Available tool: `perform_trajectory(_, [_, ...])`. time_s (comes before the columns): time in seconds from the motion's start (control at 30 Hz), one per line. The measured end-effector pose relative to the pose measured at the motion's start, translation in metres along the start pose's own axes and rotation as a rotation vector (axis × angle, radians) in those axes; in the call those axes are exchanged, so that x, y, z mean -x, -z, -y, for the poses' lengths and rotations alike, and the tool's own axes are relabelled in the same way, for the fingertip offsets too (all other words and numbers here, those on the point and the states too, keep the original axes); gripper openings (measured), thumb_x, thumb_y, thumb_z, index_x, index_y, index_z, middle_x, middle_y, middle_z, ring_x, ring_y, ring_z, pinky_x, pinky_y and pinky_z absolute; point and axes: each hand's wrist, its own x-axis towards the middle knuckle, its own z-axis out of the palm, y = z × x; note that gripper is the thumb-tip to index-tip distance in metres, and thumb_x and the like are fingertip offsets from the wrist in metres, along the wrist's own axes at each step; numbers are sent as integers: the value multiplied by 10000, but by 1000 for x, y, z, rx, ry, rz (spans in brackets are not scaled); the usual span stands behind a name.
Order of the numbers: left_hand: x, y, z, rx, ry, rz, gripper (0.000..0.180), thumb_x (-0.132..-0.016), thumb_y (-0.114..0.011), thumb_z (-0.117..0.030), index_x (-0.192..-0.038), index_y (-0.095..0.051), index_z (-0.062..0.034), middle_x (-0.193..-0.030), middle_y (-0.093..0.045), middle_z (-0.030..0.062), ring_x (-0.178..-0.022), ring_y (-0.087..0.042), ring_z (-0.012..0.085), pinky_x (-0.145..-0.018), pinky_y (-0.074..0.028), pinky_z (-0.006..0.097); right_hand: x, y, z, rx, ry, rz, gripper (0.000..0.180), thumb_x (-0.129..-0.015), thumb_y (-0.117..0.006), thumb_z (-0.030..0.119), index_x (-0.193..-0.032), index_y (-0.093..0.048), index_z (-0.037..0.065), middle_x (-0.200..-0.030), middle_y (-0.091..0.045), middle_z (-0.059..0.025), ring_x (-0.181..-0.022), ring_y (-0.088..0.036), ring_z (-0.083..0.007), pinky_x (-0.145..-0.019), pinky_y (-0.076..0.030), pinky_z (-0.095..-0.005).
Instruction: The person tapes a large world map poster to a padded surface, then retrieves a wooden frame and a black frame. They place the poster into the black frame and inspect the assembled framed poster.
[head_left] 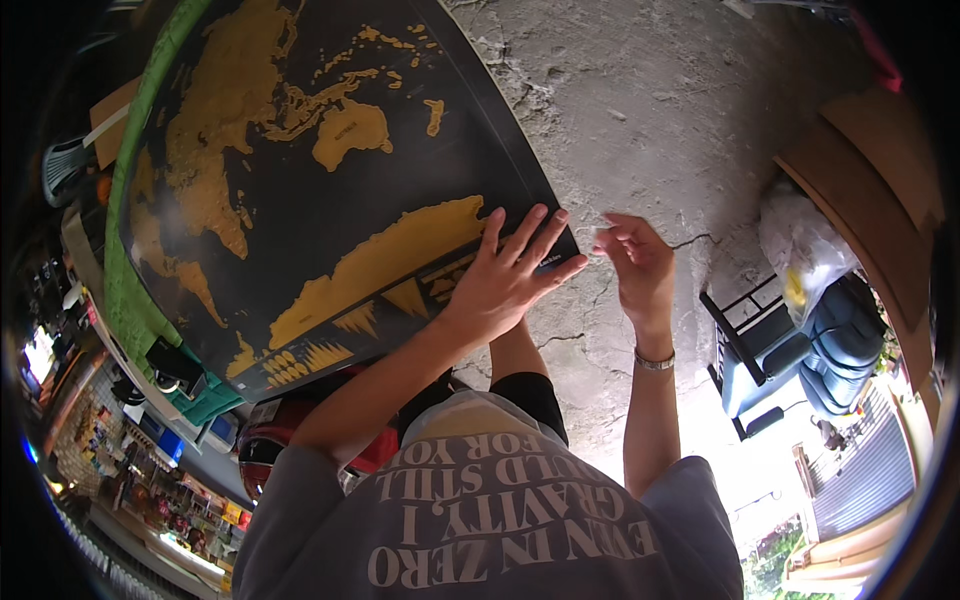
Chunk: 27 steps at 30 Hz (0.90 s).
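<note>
Spreading fingers: on the left hand (500,285) they were apart, laid palm-down across the near right corner of the dark map (270,215), clamped on nothing that showed.
Curled fingers: on the right hand (645,265) they were bent inward, just beside the map's right edge; whether they pinched anything thin, I could not tell.
Step at the corner: steadying or smoothing the sheet, by my judgement.
Next move: it seemed to call for light, even pressure from the left and a careful right-hand approach to the edge, without creasing it.
Left arm: it slanted from the near left toward the corner, elbow bent outward.
Right arm: it rose nearly straight toward the far side, a wristwatch (655,361) at the wrist.
Map: it spread across the far left, with a green strip (119,235) along its left side.
Right surroundings: bare concrete floor (640,120), then a blue chair (840,345).
</note>
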Motion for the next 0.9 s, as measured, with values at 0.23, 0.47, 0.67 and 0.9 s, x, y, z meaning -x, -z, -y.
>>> perform_trajectory(0.23, [-3,5,2,-42,3,26,850,-786,-769,-371,-1519,-349,-469,-1637,-295,102,-1487,-295,328,-1151,-281,619,-12,-4,-4,139,-5,139,133,-945,-680,74,-991,-710,-47,-864,-737,-94,-794,-688,-127,-738,-538,-270])
perform_trajectory(0.47, [-3,5,1,-35,8,22,833,-779,-771,-361,-1503,-376,-478,-1631,-307,102,-1475,-319,330,-1143,-299,622,-13,-6,-7,170,2,146,136,-933,-687,86,-973,-726,-38,-825,-739,-94,-741,-681,-115,-683,-536,-271])
perform_trajectory(0.67, [-4,5,0,-37,10,2,827,-783,-772,-356,-1502,-383,-478,-1629,-311,98,-1471,-323,330,-1143,-305,617,-11,-8,-4,175,-17,163,103,-977,-644,39,-1003,-694,-48,-834,-695,-37,-770,-620,-70,-697,-485,-226])
perform_trajectory(0.9, [-3,3,1,-18,15,-10,808,-795,-764,-358,-1500,-388,-477,-1628,-315,90,-1472,-321,327,-1156,-286,615,-10,-16,-6,187,44,91,78,-930,-697,51,-930,-708,-26,-790,-719,-63,-718,-652,-87,-661,-516,-244])
